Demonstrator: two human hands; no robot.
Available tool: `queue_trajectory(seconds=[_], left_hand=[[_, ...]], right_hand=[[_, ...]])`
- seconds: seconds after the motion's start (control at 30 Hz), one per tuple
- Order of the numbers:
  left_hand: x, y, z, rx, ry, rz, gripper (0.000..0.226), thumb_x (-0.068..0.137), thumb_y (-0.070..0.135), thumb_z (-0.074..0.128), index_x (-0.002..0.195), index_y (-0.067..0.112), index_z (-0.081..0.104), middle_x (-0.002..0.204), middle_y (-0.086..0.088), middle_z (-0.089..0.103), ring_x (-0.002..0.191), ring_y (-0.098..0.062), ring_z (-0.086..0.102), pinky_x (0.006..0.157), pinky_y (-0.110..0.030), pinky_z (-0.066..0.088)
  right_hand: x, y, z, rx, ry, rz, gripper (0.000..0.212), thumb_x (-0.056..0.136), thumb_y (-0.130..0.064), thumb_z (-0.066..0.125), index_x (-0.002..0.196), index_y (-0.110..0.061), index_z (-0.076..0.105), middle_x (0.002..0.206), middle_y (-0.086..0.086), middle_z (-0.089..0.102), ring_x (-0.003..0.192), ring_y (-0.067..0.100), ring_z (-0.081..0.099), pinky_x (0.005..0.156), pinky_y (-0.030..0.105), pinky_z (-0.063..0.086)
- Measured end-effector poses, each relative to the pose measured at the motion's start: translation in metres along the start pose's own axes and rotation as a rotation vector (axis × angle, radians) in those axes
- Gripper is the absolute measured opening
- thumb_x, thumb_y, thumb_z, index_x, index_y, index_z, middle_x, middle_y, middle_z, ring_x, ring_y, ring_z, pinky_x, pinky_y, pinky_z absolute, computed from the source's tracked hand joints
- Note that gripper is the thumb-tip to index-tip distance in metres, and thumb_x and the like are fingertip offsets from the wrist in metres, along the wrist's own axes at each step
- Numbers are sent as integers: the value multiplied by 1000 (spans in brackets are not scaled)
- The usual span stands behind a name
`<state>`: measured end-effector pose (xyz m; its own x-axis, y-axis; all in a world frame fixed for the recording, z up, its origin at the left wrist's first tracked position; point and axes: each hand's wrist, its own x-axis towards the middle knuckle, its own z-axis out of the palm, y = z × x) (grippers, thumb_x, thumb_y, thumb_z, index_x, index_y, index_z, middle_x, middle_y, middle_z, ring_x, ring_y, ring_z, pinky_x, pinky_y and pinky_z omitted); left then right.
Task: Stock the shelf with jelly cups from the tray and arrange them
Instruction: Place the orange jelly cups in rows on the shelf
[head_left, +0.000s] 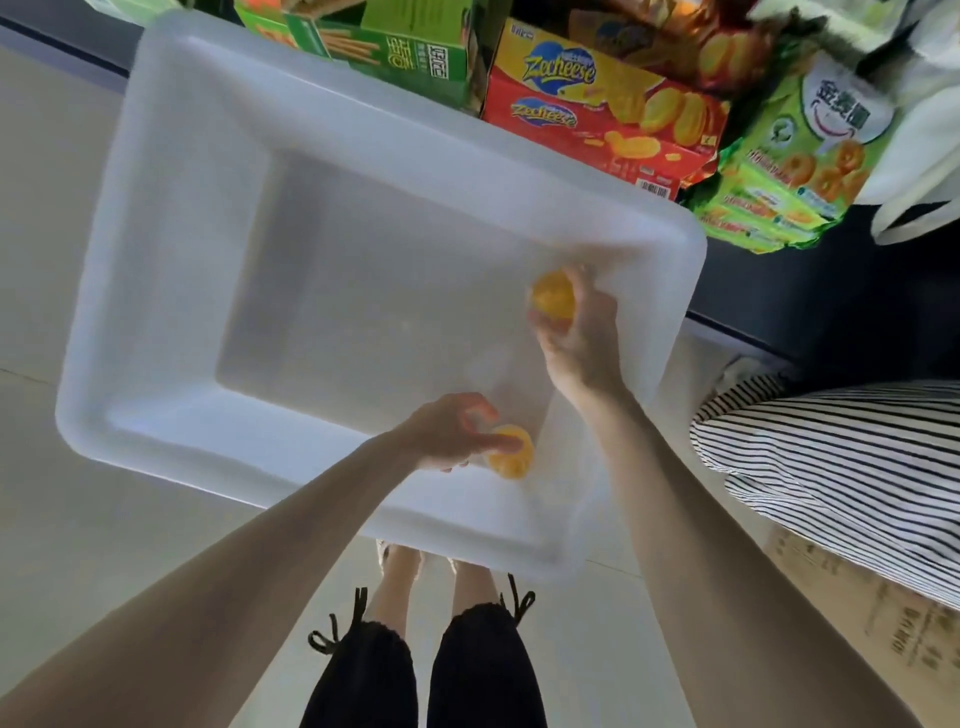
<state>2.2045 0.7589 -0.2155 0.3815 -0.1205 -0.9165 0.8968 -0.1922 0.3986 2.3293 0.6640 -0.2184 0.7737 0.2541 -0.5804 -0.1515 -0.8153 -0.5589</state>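
Yellow jelly cups (553, 300), blurred, in both hands (579, 345)

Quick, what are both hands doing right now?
Left hand: holding the nearer jelly cup.
Right hand: holding the farther jelly cup.

Brightness: soft and even, rather flat; my white tray (156, 270) looks pale and slightly washed out.
Source: not in view; I cannot tell where it sits.
Shadows: faint, with the tray's sunken floor greyer than its rim.
Glare: mild sheen on the snack boxes (597, 114).
Blur: my left grip (447, 431) and right grip (576, 338) smear; near jelly cup (511, 452) and far jelly cup (553, 299) are soft-edged.
Distortion: wide-angle bends the tray rim and stretches my forearms at the bottom.
Focus: box print is readable, the top corners smeared.
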Motion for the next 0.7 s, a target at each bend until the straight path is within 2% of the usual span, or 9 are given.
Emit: queue_trajectory(seconds=[0.1, 0.2, 0.3, 0.4, 0.5, 0.57, 0.63, 0.7], left_hand=[[2, 1, 4, 13, -34, 9, 41, 78, 41, 72, 110, 20, 57, 98, -5, 61, 73, -21, 60, 66, -30, 48], [6, 3, 10, -22, -48, -6, 39, 77, 43, 72, 106, 23, 57, 98, -1, 60, 74, -22, 64, 66, -27, 52], [8, 4, 16, -76, -18, -37, 39, 75, 40, 75, 105, 22, 56, 101, -4, 59, 68, -19, 63, 57, -20, 53], [9, 4, 21, -129, 12, -35, 40, 75, 29, 78, 108, 18, 59, 110, -8, 55, 63, -18, 63, 54, -19, 54], [7, 1, 21, -189, 17, -42, 42, 74, 21, 78, 113, 15, 61, 106, -6, 54, 71, -24, 67, 66, -24, 58], [3, -1, 20, -263, 23, -52, 44, 73, 13, 78, 115, 13, 62, 109, -9, 57, 84, -28, 67, 73, -30, 59], [-5, -4, 18, -354, 32, -55, 45, 73, 2, 76, 115, 10, 63, 108, -12, 58, 91, -28, 64, 74, -31, 58], [-17, -5, 14, -436, 31, -57, 45, 72, -6, 74, 112, 9, 63, 106, -15, 60, 89, -28, 63, 70, -27, 59]], right_hand=[[4, 2, 3, 14, 7, 9, 43, 88, -23, 66, 128, -15, 51, 120, 12, 40, 84, 15, 46, 71, 6, 33], [5, 5, 2, 44, 18, -3, 37, 85, -20, 69, 120, -15, 57, 117, 11, 45, 89, 17, 50, 67, 2, 33], [4, 6, 2, 52, 34, 9, 30, 86, -14, 65, 116, -15, 61, 119, 11, 51, 91, 12, 48, 64, -7, 29], [2, 8, 3, 87, 50, 27, 27, 85, -11, 65, 111, -17, 63, 117, 10, 58, 94, 14, 53, 64, -6, 31], [-4, 11, 2, 110, 35, 44, 25, 82, -11, 67, 106, -19, 65, 111, 5, 64, 96, 16, 57, 66, 3, 38], [-11, 11, 1, 162, 25, 51, 24, 80, -11, 68, 102, -20, 65, 104, -2, 65, 93, 15, 57, 80, 23, 48], [-21, 8, -2, 243, 19, 48, 21, 77, -10, 69, 94, -22, 64, 92, -16, 62, 92, 14, 58, 83, 44, 53], [-33, 4, -7, 330, -3, 50, 22, 77, -8, 70, 86, -23, 57, 94, -19, 60, 95, 13, 58, 83, 50, 53]])
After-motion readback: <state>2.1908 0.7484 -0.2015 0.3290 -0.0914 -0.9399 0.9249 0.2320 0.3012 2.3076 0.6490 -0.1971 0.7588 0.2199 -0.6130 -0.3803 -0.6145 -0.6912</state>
